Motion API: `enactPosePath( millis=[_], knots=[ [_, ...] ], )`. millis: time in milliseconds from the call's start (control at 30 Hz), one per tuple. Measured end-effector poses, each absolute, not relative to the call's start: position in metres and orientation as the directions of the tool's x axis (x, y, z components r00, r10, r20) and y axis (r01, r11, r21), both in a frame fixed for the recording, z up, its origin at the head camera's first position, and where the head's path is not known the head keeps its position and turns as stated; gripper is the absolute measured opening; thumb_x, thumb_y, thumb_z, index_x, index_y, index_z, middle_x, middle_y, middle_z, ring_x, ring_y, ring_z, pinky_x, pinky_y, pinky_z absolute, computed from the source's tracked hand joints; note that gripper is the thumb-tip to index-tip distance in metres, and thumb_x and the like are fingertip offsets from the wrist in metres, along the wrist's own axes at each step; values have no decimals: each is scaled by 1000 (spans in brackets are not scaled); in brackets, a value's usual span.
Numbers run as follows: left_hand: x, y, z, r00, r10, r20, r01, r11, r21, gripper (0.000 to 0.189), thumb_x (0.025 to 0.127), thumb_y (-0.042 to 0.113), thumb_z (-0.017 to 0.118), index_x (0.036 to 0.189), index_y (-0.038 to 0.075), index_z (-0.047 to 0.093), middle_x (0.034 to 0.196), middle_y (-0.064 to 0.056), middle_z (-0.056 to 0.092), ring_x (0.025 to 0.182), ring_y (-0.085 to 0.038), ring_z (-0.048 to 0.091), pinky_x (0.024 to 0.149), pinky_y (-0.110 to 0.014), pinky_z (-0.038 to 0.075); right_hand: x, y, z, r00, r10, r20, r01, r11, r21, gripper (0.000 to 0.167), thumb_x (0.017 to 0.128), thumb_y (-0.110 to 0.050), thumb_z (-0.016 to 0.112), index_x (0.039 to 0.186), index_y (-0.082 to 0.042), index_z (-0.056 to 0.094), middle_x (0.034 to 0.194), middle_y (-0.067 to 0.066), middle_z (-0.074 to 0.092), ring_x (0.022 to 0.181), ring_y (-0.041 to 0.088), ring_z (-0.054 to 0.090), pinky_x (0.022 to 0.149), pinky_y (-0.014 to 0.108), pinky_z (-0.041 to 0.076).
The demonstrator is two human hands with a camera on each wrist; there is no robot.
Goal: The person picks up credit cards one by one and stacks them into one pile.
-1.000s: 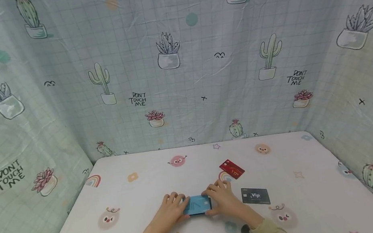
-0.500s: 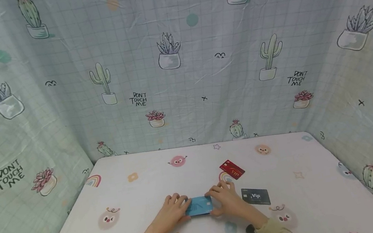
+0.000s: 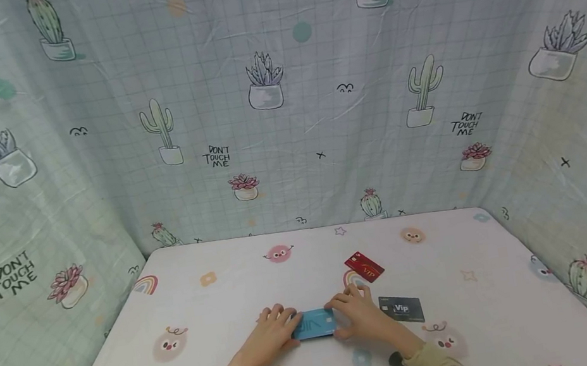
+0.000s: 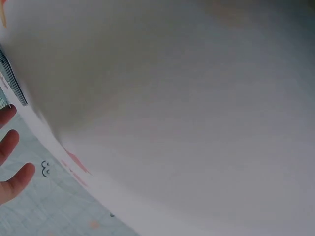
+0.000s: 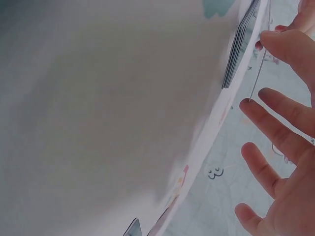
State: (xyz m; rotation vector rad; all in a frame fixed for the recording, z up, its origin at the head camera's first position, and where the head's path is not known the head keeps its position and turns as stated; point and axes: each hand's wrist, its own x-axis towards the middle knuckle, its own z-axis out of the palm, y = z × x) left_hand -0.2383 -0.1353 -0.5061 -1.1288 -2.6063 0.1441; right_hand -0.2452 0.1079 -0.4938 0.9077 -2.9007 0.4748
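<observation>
A blue card (image 3: 314,324) lies level between the two hands in the head view. My left hand (image 3: 271,333) pinches its left end with thumb and fingers. At its right end, my right hand (image 3: 362,314) pinches the edge between thumb and fingertips. Seen edge-on in the right wrist view, the blue card (image 5: 259,71) is a thin line, apart from and above a stack of cards (image 5: 237,49) on the table. Part of that stack (image 4: 14,78) also shows in the left wrist view, where only some left fingers (image 4: 17,184) are visible.
To the right of my right hand lies a black Vip card (image 3: 402,308). A red VIP card (image 3: 364,266) lies farther back. The white table (image 3: 221,309) carries printed cartoon figures, and a cactus-patterned curtain (image 3: 284,127) surrounds its back and sides.
The blue card and both hands have shifted slightly to the right and nearer. Less of the dark edge below the card shows. The black and red cards stay in place.
</observation>
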Motion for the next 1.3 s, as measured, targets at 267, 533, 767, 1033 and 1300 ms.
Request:
enactPosePath(
  millis=[267,533,767,1033,1300],
  knots=[
    [-240,-136,-507,-644,731,227,707,681,-191,48,82,41,57,121,13,52,112,-2,55,97,-18,45,80,-38,40,-245,105,-492,-826,-547,135,-563,790,-244,48,70,-36,72,113,-20,57,109,-2,59,94,15,36,93,59,21],
    [-241,-136,-507,-639,735,226,705,677,-210,49,80,42,59,119,13,53,110,-1,56,95,-18,46,79,-38,40,-244,102,-491,-815,-564,132,-579,791,-195,49,69,-37,73,112,-20,59,106,-3,59,93,14,37,93,59,23],
    [-242,-137,-507,-648,735,198,704,678,-210,49,82,43,57,120,14,52,112,-1,55,97,-17,45,79,-37,39,-245,101,-492,-801,-583,131,-598,782,-178,48,70,-38,71,112,-20,59,104,-4,59,92,13,36,94,59,22],
    [-246,-139,-509,-627,753,201,721,658,-217,48,82,43,57,120,14,53,112,0,54,96,-16,44,79,-36,39,-244,101,-493,-789,-603,118,-614,779,-126,48,73,-40,69,115,-21,57,107,-4,58,98,15,38,96,56,24],
    [-249,-141,-507,-593,775,218,749,631,-204,48,81,41,59,119,13,54,110,-1,54,94,-16,44,75,-34,39,-245,100,-490,-771,-631,84,-637,763,-114,50,74,-38,67,118,-19,55,107,-3,57,94,13,37,87,41,36]
  ],
)
